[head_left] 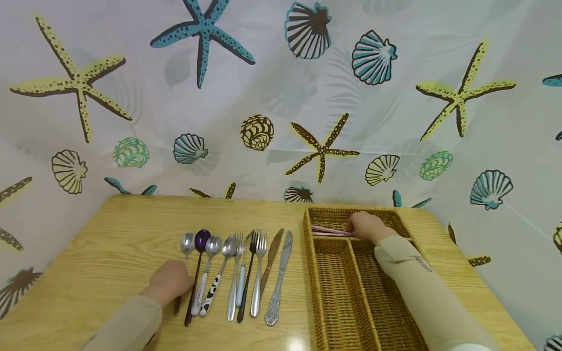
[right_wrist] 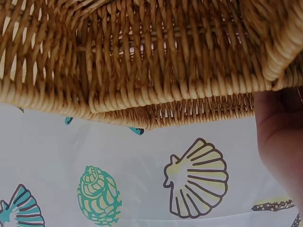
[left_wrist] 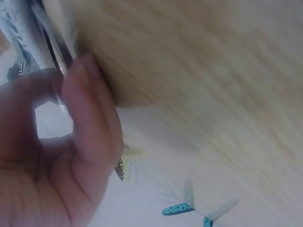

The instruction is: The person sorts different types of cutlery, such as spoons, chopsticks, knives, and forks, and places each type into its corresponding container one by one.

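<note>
My left hand (head_left: 171, 280) pinches the handle of the leftmost spoon (head_left: 187, 242), whose dark handle end shows below the hand. In the left wrist view, the thumb and index finger of the left hand (left_wrist: 90, 123) meet at a thin, blurred metal piece. My right hand (head_left: 368, 226) is inside the back compartment of the wicker tray (head_left: 309, 253), gripping the right end of pink chopsticks (head_left: 329, 230). Its fingertips are hidden. In the right wrist view, only part of the right hand (right_wrist: 279, 132) shows beside the wicker rim.
Right of the left hand lie a purple spoon (head_left: 202, 239), more spoons (head_left: 230, 246), several forks (head_left: 261, 243) and two knives (head_left: 283, 256) in a row. The tray has two long front compartments. A patterned sheet (head_left: 263, 97) hangs behind the wooden table (head_left: 110, 243).
</note>
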`<action>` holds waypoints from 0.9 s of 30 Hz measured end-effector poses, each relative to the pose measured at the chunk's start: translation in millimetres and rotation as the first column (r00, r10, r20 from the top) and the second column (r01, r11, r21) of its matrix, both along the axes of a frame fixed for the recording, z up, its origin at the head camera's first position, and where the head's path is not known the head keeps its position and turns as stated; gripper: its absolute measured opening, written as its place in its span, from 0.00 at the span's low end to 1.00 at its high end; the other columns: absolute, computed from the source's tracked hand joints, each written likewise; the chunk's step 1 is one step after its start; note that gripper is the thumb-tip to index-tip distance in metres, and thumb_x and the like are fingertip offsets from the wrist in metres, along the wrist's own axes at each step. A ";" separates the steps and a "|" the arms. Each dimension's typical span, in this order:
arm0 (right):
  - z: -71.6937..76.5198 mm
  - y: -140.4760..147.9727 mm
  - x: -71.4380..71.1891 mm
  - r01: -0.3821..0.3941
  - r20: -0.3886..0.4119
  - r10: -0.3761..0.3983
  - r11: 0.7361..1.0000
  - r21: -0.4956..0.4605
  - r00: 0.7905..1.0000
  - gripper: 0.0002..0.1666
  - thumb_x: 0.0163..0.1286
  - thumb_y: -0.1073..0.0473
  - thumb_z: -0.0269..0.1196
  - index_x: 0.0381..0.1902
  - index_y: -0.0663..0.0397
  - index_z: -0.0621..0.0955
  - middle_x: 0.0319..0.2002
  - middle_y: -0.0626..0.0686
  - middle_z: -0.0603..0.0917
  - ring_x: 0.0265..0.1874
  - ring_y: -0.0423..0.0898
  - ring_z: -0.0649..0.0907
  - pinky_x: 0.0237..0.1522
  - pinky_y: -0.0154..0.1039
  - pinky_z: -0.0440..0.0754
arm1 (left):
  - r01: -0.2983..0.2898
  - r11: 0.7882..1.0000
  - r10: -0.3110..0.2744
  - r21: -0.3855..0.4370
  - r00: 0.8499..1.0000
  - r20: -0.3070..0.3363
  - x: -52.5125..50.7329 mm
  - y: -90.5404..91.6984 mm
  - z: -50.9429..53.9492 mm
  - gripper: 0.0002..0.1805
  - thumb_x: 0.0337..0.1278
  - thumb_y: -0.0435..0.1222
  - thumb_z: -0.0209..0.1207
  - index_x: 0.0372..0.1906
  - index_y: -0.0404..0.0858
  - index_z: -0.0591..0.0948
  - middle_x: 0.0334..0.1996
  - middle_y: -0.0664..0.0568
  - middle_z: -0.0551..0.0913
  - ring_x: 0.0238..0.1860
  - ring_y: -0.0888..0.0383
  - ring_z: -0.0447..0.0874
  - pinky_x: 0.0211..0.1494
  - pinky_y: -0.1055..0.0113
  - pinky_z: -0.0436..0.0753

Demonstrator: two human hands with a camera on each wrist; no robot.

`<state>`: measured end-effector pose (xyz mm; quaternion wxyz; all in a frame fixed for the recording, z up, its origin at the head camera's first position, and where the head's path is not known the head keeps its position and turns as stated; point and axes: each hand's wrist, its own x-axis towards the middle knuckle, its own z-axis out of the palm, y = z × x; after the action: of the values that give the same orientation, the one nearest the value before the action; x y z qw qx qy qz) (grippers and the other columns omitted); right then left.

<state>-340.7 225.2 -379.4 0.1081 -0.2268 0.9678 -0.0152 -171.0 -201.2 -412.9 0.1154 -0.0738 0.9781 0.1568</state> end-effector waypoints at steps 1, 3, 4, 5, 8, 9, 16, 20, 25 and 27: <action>0.9 0.2 0.5 -0.001 -0.006 0.001 1.000 0.002 1.000 0.06 0.64 0.66 0.59 0.34 0.58 0.84 0.34 0.55 0.85 0.32 0.47 0.82 0.36 0.44 0.81 | -0.002 1.000 0.002 0.011 1.000 -0.005 0.2 -0.8 0.6 0.09 0.50 0.34 0.56 0.22 0.32 0.76 0.23 0.46 0.76 0.23 0.54 0.73 0.24 0.65 0.73; 3.2 0.3 2.0 0.000 -0.013 0.000 1.000 -0.002 1.000 0.06 0.64 0.66 0.59 0.33 0.58 0.84 0.32 0.53 0.85 0.30 0.46 0.82 0.34 0.44 0.80 | -0.004 0.999 0.004 0.037 1.000 -0.020 0.7 -2.9 1.0 0.08 0.48 0.33 0.55 0.22 0.33 0.75 0.21 0.47 0.75 0.21 0.55 0.72 0.23 0.66 0.72; 4.3 0.4 2.9 0.002 -0.014 -0.002 1.000 -0.008 1.000 0.07 0.64 0.66 0.58 0.29 0.57 0.83 0.27 0.52 0.83 0.25 0.44 0.80 0.30 0.42 0.79 | -0.002 0.999 0.004 0.051 1.000 -0.028 1.0 -4.3 0.8 0.08 0.48 0.33 0.55 0.21 0.33 0.74 0.21 0.47 0.75 0.21 0.55 0.71 0.22 0.67 0.71; 5.3 0.5 3.7 0.007 -0.016 -0.008 1.000 -0.015 1.000 0.09 0.65 0.66 0.57 0.26 0.56 0.81 0.23 0.49 0.80 0.22 0.42 0.76 0.27 0.39 0.76 | -0.002 0.998 0.005 0.068 0.999 -0.035 1.2 -5.9 0.0 0.08 0.48 0.33 0.55 0.21 0.34 0.73 0.20 0.48 0.74 0.19 0.56 0.71 0.21 0.68 0.70; 10.2 1.1 7.9 0.015 -0.030 -0.017 0.999 -0.050 0.999 0.13 0.66 0.65 0.55 0.20 0.52 0.77 0.17 0.46 0.72 0.17 0.40 0.67 0.24 0.36 0.66 | -0.003 0.991 0.009 0.131 0.999 -0.049 0.8 -10.8 -2.7 0.08 0.49 0.32 0.55 0.20 0.35 0.71 0.17 0.49 0.73 0.15 0.59 0.69 0.18 0.71 0.68; 12.2 1.5 9.5 0.021 -0.035 -0.023 0.998 -0.066 0.999 0.13 0.66 0.64 0.55 0.21 0.52 0.77 0.17 0.46 0.72 0.17 0.39 0.66 0.24 0.37 0.66 | 0.001 0.989 0.008 0.151 0.998 -0.055 0.2 -12.4 -4.0 0.09 0.48 0.32 0.54 0.19 0.35 0.70 0.15 0.50 0.73 0.13 0.61 0.68 0.17 0.72 0.68; 27.6 4.4 22.8 0.010 -0.065 -0.018 0.993 -0.120 0.998 0.09 0.66 0.59 0.58 0.39 0.57 0.83 0.33 0.52 0.84 0.28 0.44 0.81 0.33 0.44 0.79 | 0.000 0.951 0.018 0.309 0.998 -0.056 -3.8 -23.3 -8.8 0.12 0.45 0.26 0.48 0.12 0.37 0.70 0.07 0.54 0.72 0.07 0.66 0.70 0.15 0.74 0.72; 36.0 3.7 30.6 0.004 -0.087 -0.016 0.992 -0.130 0.996 0.10 0.66 0.58 0.58 0.39 0.57 0.83 0.34 0.52 0.85 0.29 0.45 0.82 0.33 0.44 0.79 | -0.039 0.917 0.048 0.396 0.999 -0.012 -3.3 -27.8 -6.3 0.11 0.46 0.26 0.46 0.13 0.36 0.70 0.08 0.54 0.73 0.09 0.65 0.71 0.17 0.73 0.75; 43.9 -2.8 39.6 0.023 -0.088 -0.036 0.990 -0.141 0.995 0.09 0.66 0.58 0.59 0.36 0.57 0.83 0.31 0.52 0.84 0.26 0.43 0.80 0.30 0.42 0.78 | -0.089 0.857 0.086 0.508 0.996 0.030 0.5 -25.6 3.7 0.07 0.51 0.27 0.46 0.21 0.32 0.71 0.12 0.51 0.74 0.12 0.63 0.73 0.20 0.70 0.78; 45.8 -6.8 43.0 0.044 -0.077 -0.057 0.988 -0.150 0.995 0.10 0.67 0.57 0.58 0.35 0.57 0.83 0.28 0.53 0.84 0.23 0.42 0.78 0.27 0.40 0.75 | -0.103 0.832 0.096 0.545 0.994 0.042 1.9 -21.5 7.6 0.06 0.52 0.27 0.46 0.25 0.30 0.71 0.15 0.50 0.74 0.13 0.63 0.73 0.21 0.70 0.79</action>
<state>-297.8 218.4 -333.6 0.0511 -0.2100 0.9730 -0.0804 -169.1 -222.7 -405.3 0.1295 -0.0897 0.8868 0.4344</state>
